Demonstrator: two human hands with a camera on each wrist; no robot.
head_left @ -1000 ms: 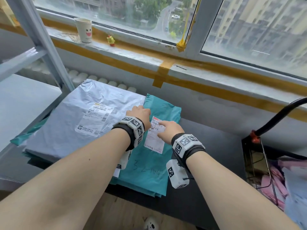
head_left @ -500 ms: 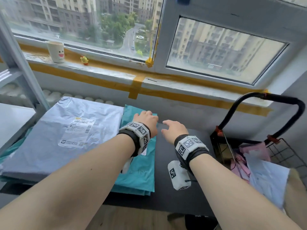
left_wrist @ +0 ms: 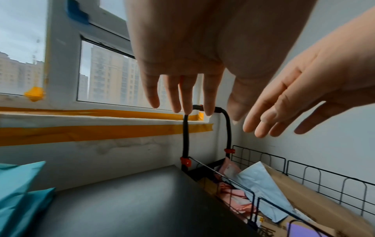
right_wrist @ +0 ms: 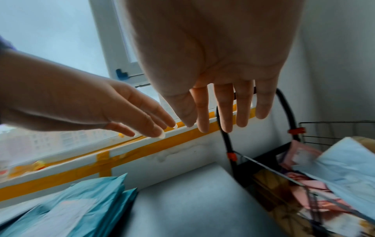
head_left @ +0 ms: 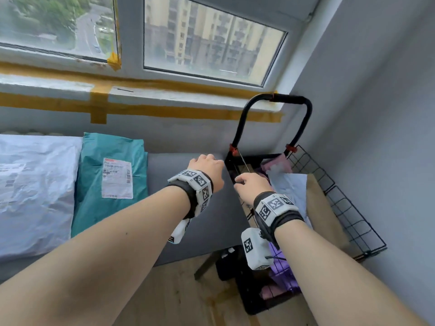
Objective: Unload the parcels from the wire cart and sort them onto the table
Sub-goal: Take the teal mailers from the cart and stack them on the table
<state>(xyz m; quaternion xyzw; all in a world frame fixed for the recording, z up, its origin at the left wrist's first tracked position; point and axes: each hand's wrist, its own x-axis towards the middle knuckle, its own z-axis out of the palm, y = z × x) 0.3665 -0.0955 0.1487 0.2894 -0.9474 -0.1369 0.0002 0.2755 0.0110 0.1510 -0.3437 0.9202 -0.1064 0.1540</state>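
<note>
Both hands empty, fingers straight: left hand [head_left: 207, 170], right hand [head_left: 251, 187] above wire cart [head_left: 353, 222] parcels [head_left: 289, 184].

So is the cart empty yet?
Not empty. The cart still holds a pale blue parcel, pink parcels and a brown box. Both hands are open, holding nothing.

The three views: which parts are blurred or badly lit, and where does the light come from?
Head view: daylight from the window; the grey parcel is motion-smeared, its label unreadable. Left wrist view: the left hand is dark against the window; the wire cart is fairly sharp. Right wrist view: the window is overexposed; the teal parcels and the cart contents are streaked.
</note>
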